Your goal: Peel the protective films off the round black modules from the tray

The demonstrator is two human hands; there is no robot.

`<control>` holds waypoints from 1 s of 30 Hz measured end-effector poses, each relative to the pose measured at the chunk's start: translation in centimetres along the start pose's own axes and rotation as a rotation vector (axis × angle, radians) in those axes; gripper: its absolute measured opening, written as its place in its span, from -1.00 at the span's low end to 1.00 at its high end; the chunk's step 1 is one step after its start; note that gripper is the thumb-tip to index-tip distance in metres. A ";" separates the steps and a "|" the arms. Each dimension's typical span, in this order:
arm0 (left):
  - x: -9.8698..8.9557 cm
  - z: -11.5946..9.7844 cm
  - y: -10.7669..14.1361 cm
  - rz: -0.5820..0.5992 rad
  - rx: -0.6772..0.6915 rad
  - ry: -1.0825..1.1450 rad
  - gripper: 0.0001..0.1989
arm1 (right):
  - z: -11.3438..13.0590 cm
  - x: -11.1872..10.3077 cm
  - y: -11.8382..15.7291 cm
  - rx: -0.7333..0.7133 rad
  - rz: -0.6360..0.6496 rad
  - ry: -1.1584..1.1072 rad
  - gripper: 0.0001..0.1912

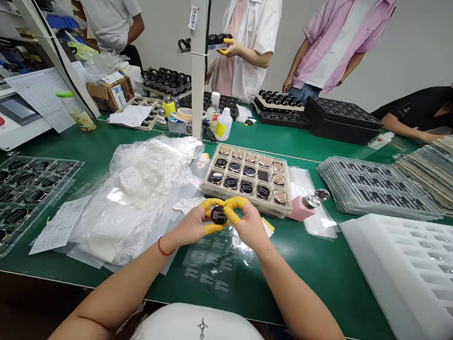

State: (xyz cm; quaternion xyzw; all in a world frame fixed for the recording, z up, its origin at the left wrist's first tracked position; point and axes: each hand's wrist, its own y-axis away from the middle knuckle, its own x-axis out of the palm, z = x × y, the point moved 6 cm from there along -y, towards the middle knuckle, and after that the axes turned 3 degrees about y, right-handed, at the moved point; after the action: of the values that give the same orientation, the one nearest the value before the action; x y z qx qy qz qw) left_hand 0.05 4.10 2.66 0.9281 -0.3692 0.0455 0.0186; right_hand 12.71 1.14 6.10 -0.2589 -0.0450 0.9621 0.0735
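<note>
A round black watch face [219, 215] with small white print is held up between both hands, over the green table. My left hand [198, 223], in yellow finger cots, grips its left side. My right hand [245, 222], with yellow cots too, has its fingertips closed on the right side. Just behind the hands, a clear tray [288, 210] holds rows of round watch parts, some black and some gold-coloured; one compartment shows a dark square. Under the hands, a clear sheet with white printed text [207, 271] lies on the table.
Clear plastic bags [141, 184] are heaped at the left, beside a tray of watch faces [78, 166]. On the right are a pink pump bottle [298, 208], stacked trays [379, 188] and a white foam tray [379, 278]. Bottles and a white post [195, 82] stand behind; several people are around.
</note>
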 end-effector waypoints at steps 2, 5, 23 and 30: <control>0.0 0.0 0.0 0.003 0.002 0.010 -0.49 | 0.0 0.0 0.0 -0.001 0.000 0.001 -0.94; -0.1 0.1 -0.1 -0.002 0.007 0.004 -0.50 | 0.0 -0.1 0.1 0.001 0.000 0.008 -0.94; 0.1 0.3 -0.1 0.033 -0.121 0.075 -0.48 | -12.0 -6.4 3.6 0.331 0.065 1.008 -0.73; 0.6 0.4 0.0 0.046 -0.116 0.045 -0.51 | -11.5 -6.0 4.4 0.377 -0.104 0.627 -0.81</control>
State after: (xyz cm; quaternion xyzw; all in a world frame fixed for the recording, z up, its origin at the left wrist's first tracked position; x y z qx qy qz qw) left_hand 0.52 3.63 2.34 0.9155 -0.3918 0.0455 0.0794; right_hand 23.15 -3.67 -1.44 -0.5203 0.1445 0.8225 0.1789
